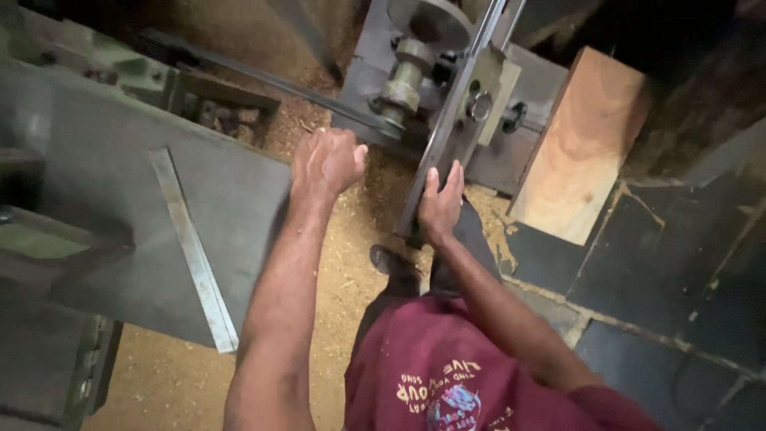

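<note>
Pressing against a long grey metal bar (pixel 447 136), the right hand (pixel 440 206) lies flat on the lower end of it, fingers straight and together, thumb along the side; the hand does not close around the bar, it only pushes or steadies it. The bar runs steeply upward from this hand into a grey machine (pixel 415 72) with a round pulley and a greenish cylinder.

To the left of the bar, the left hand (pixel 325 164) is curled into a loose fist. I cannot tell if it holds anything, because the fingers are turned away from the camera; it hangs over the sawdust (pixel 351 239) just beside a dark rail that leads to the machine.

To the right of the bar stands a pale wood block (pixel 581 148), leaning and untouched. Far left of the bar is a large grey steel table (pixel 120 199) with a bright metal strip on it.

As a judgement: the work on the bar looks to be in the middle, with one hand placed and the other not yet on the bar.
</note>
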